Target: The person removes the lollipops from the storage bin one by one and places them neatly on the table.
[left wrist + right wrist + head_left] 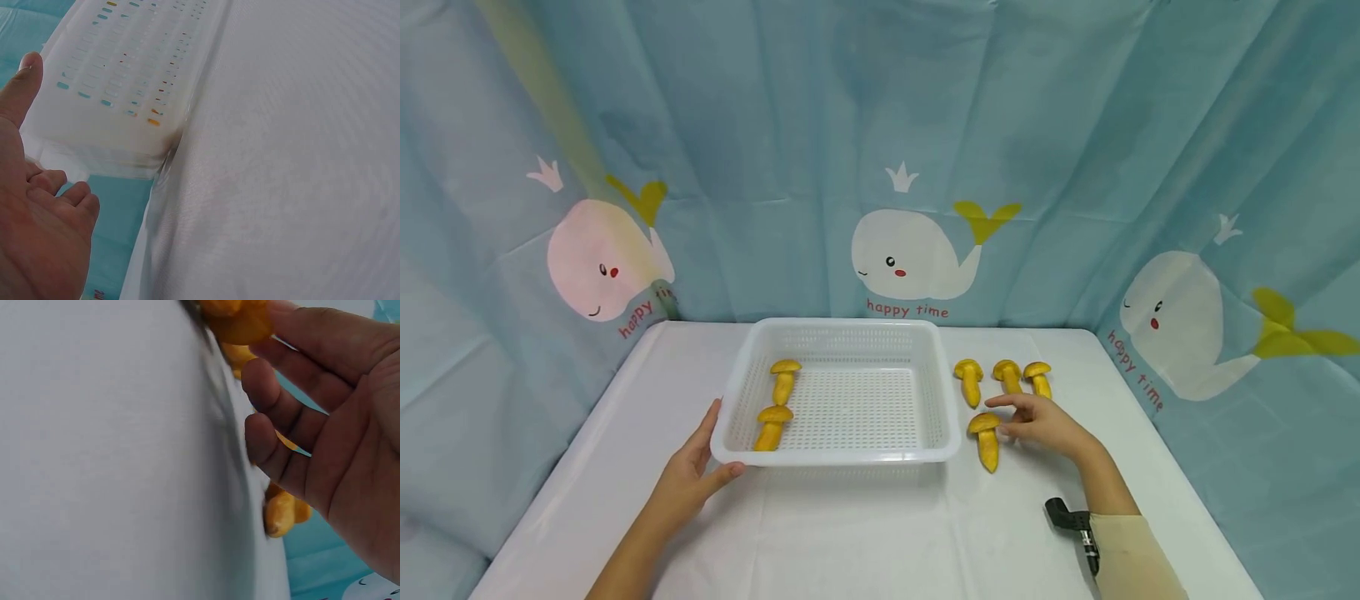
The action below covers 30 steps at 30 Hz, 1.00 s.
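Observation:
My left hand (685, 483) grips the near left corner of a white plastic basket (880, 457), thumb on the front rim and fingers along the left side. In the left wrist view the thumb (22, 90) lies by the perforated wall. Inside the basket are two yellow mushrooms, one (784, 383) behind the other (772, 429). My right hand (1041, 425) is at a third mushroom (987, 450) lying on the table. Its thumb is right at the brown-yellow cap (240, 325), while the index finger stretches past the cap's far edge.
Three more mushrooms stand in a row behind the right hand: a left one (970, 383), a middle one (1009, 375) and a right one (1039, 379). A black device (1067, 517) sits by the right sleeve. A blue whale-print curtain (775, 167) hangs behind the white table (850, 533).

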Available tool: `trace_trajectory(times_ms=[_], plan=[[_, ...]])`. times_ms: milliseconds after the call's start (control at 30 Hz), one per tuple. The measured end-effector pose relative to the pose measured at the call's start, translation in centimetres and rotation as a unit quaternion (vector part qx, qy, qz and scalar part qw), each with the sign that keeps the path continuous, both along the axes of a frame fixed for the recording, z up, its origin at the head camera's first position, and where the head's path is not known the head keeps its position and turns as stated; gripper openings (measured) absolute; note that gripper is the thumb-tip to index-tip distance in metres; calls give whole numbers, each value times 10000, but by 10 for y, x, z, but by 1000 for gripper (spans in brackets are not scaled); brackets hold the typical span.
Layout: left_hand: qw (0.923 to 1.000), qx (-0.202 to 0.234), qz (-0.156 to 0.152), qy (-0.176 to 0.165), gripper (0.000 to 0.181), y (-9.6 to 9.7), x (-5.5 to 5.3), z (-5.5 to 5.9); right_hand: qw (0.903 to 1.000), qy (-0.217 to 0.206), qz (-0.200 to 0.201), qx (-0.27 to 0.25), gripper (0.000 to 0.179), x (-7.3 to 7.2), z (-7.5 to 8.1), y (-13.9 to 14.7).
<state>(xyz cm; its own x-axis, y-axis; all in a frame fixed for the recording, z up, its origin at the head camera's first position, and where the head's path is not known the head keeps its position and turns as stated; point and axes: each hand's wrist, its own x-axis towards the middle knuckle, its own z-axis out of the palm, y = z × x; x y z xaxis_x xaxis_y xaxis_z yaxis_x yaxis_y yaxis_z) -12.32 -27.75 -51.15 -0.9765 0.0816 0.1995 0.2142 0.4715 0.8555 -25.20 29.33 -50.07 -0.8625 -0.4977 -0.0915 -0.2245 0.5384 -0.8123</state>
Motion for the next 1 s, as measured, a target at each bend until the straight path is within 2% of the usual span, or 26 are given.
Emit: trace_trajectory(times_ms=[233, 467, 667, 867, 1000], plan=[[9998, -113, 73, -115, 102, 2, -3, -2, 9985, 498, -201, -129, 42, 5, 36, -1], [10000, -16, -13, -31, 101, 0, -3, 1, 9960, 860, -13, 235, 38, -4, 95, -22], [10000, -26, -24, 40, 100, -2, -1, 1, 9915, 1162, 287, 518, 39, -15, 138, -50], [9999, -105, 47, -8, 100, 0, -1, -1, 9891, 1223, 600, 556, 39, -23, 165, -78], [9998, -159, 92, -51, 100, 0, 0, 0, 9835, 1458, 906, 570, 40, -29, 178, -98]])
